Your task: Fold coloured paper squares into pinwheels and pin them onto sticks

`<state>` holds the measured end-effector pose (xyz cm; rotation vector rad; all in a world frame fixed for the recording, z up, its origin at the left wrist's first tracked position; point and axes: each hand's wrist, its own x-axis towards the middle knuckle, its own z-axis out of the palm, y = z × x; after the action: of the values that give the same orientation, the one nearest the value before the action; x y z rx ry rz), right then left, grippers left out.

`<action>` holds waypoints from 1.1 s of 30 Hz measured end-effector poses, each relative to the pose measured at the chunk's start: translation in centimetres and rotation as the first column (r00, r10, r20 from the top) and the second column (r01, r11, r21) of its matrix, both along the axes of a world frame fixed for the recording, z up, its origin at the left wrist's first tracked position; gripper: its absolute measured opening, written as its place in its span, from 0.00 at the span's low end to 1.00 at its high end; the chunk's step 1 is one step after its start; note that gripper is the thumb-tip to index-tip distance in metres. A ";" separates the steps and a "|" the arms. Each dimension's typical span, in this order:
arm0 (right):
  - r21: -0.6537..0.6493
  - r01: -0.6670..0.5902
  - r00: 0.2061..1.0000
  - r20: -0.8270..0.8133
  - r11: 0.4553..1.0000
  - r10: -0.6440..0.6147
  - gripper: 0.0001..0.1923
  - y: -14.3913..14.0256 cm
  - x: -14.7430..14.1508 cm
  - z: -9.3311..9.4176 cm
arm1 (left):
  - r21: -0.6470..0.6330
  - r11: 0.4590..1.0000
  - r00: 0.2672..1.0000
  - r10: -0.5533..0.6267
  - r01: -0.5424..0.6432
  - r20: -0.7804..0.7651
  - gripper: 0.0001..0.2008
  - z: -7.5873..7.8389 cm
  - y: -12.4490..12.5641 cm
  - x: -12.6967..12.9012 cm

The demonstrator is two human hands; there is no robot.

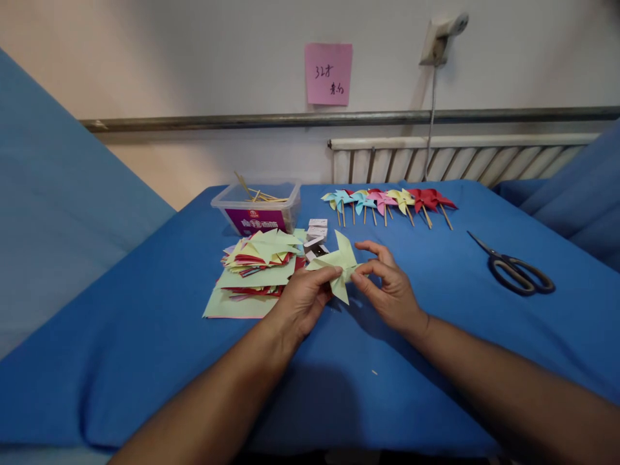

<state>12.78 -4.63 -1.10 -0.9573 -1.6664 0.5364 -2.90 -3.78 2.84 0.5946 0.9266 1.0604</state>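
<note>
Above the blue table [436,336], I have my left hand [303,300] and right hand [390,287] pinching a half-folded pale green pinwheel [339,265] between fingertips. Folding looks nearly finished; next, I judge, it needs pinning to a stick from the plastic box [256,206].

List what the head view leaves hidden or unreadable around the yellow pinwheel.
- Pinwheel centre: covered by the left hand and right hand holding the yellow pinwheel.
- Paper stack: lower sheets hidden by upper ones.
- Pink note: writing too small.
- Plastic tub: label blurred.
- Small boxes: partly behind the pinwheel.
</note>
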 end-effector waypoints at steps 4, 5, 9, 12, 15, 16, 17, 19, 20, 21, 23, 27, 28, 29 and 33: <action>-0.025 0.035 0.999 0.017 0.999 -0.034 0.05 0.2 0.0 -0.1 | 0.051 0.999 0.998 0.008 -0.005 -0.068 0.12 -0.3 -0.1 0.2; -0.029 0.041 0.999 0.030 0.999 -0.040 0.05 0.2 0.0 -0.1 | 0.058 0.998 0.997 0.012 -0.007 -0.081 0.12 -0.4 0.0 0.3; -0.044 0.053 0.997 0.062 0.998 -0.050 0.05 0.3 -0.1 -0.1 | 0.079 0.997 0.994 0.009 0.000 -0.110 0.15 -0.7 0.1 0.2; -0.065 0.050 0.997 0.057 0.997 -0.046 0.05 0.5 -0.1 -0.2 | 0.103 0.994 0.993 -0.007 0.019 -0.115 0.17 -0.9 0.2 0.3; -0.094 0.043 0.998 0.052 0.995 -0.039 0.05 0.6 -0.2 -0.4 | 0.122 0.992 0.991 -0.013 0.030 -0.134 0.15 -1.0 0.3 0.3; -0.104 0.042 0.998 0.050 0.994 -0.037 0.05 0.6 -0.2 -0.5 | 0.124 0.992 0.990 -0.016 0.033 -0.140 0.15 -1.1 0.3 0.3; -0.112 0.041 0.998 0.048 0.993 -0.036 0.05 0.6 -0.2 -0.5 | 0.126 0.991 0.989 -0.017 0.036 -0.144 0.15 -1.1 0.3 0.4; -0.121 0.040 0.998 0.044 0.992 -0.035 0.05 0.6 -0.2 -0.6 | 0.131 0.990 0.989 -0.022 0.041 -0.148 0.15 -1.2 0.4 0.4; -0.122 0.039 0.999 0.040 0.992 -0.034 0.05 0.6 -0.2 -0.6 | 0.134 0.990 0.988 -0.025 0.046 -0.151 0.15 -1.2 0.4 0.4; -0.122 0.037 0.999 0.038 0.992 -0.032 0.04 0.6 -0.2 -0.6 | 0.136 0.989 0.988 -0.028 0.049 -0.154 0.15 -1.3 0.4 0.3; -0.126 0.033 0.999 0.035 0.992 -0.029 0.04 0.6 -0.2 -0.7 | 0.135 0.989 0.986 -0.033 0.056 -0.163 0.15 -1.4 0.4 0.3; -0.137 0.036 0.999 0.035 0.990 -0.032 0.05 0.6 -0.2 -0.7 | 0.129 0.990 0.984 -0.035 0.058 -0.174 0.14 -1.4 0.4 0.3; -0.138 0.037 0.999 0.034 0.990 -0.033 0.05 0.6 -0.2 -0.7 | 0.128 0.990 0.985 -0.036 0.058 -0.171 0.14 -1.3 0.4 0.3; -0.139 0.037 0.999 0.032 0.990 -0.032 0.05 0.6 -0.2 -0.6 | 0.126 0.990 0.986 -0.038 0.059 -0.164 0.14 -1.3 0.3 0.3; -0.145 0.038 0.999 0.031 0.989 -0.034 0.05 0.6 -0.3 -0.6 | 0.099 0.994 0.987 -0.034 0.050 -0.156 0.15 -1.2 0.3 0.4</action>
<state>12.52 -4.05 -1.72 -1.1036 -1.6496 0.6290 -2.55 -3.44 1.61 0.7876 0.9938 1.0394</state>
